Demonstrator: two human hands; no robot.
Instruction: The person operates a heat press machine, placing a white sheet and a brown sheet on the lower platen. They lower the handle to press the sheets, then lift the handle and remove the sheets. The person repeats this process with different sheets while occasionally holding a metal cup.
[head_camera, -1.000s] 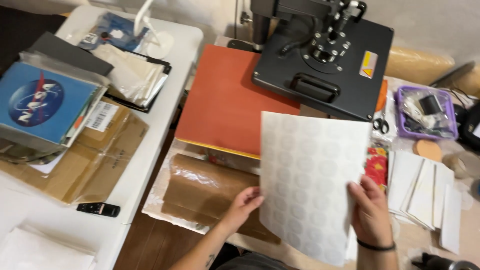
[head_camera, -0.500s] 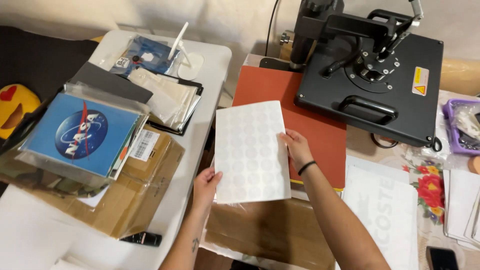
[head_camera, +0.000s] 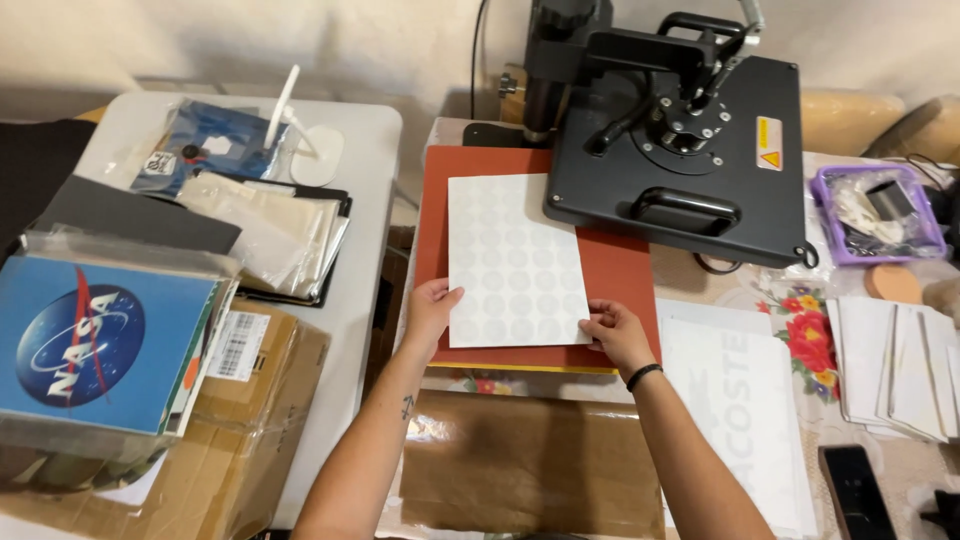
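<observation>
A white sheet patterned with faint circles lies flat on the red-orange pad of a heat press. My left hand grips the sheet's near left corner. At the near right corner, my right hand, with a black band on its wrist, pinches the edge. The black upper plate of the press is swung away to the right, with its handle toward me.
A brown cardboard piece lies below the pad. To the left stand a white table, a blue printed item in plastic and cardboard boxes. White sheets, a purple tray and a black phone sit at right.
The sheet was held up in the air, then carried left and lowered. It now lies flat on the red-orange pad with both hands at its near corners.
</observation>
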